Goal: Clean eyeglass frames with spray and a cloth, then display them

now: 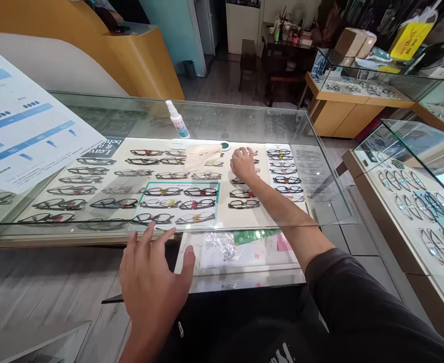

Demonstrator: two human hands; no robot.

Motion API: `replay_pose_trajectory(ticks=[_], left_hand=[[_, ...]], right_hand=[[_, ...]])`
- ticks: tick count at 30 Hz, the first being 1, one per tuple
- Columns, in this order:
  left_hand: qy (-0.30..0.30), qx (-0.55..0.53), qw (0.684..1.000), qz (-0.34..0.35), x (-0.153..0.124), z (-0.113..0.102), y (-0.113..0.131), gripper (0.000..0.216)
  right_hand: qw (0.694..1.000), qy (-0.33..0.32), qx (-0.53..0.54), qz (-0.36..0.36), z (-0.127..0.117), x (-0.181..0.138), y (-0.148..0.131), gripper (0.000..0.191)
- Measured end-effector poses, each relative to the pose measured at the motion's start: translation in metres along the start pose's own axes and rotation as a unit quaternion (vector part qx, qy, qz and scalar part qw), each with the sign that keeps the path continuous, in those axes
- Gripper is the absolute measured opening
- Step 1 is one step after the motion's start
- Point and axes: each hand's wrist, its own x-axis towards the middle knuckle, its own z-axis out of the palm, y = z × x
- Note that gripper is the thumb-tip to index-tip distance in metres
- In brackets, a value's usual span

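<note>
One cloth (202, 157) beside right hand (243, 164)

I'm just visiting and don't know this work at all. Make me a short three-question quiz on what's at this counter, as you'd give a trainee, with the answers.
1. True or false: the white spray bottle stands upright on the glass counter.
2. Fill in the blank: the left hand, spread open near the counter's front edge, holds ____.
3. Which hand is nearer the pale cloth?
A) the left hand
B) the right hand

Key: 1. True. 2. Nothing. 3. B.
</note>
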Motion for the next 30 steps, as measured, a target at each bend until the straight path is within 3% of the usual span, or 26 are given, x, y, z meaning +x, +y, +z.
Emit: replay_pose_trajectory(ticks=[10,15,20,23,26,28,30], left_hand=[[0.06,-0.01,0.998,0.028,-0.018,-0.004,-0.003,0.032],[0.088,-0.04,0.994,0.051,-0.032,-0.003,-0.008,0.02],[-0.058,-0.041,0.994,0.082,-0.038,-0.013,-0.016,0.021],[-0.184,-0.07,0.978,0.068,-0.028,-0.028,-0.019,0.024],[-0.32,-0.125,0.936,0.071,-0.012,-0.048,-0.02,0.024],[-0.387,-0.152,0.904,0.095,0.001,-0.062,-0.018,0.022],[-0.407,-0.158,0.891,0.121,0.018,-0.072,-0.014,0.021]], right_hand=[[0.999,-0.018,0.016,-0.034,-0.018,-0.059,-0.045,0.046],[0.99,-0.062,0.048,-0.118,-0.038,-0.092,-0.08,0.048],[0.954,-0.153,0.09,-0.243,-0.069,-0.151,-0.122,0.028],[0.92,-0.228,0.12,-0.297,-0.111,-0.189,-0.14,0.018],[0.863,-0.394,0.218,-0.229,-0.174,-0.209,-0.147,0.026],[0.841,-0.422,0.274,-0.199,-0.216,-0.207,-0.14,0.031],[0.839,-0.384,0.329,-0.203,-0.247,-0.191,-0.121,0.035]])
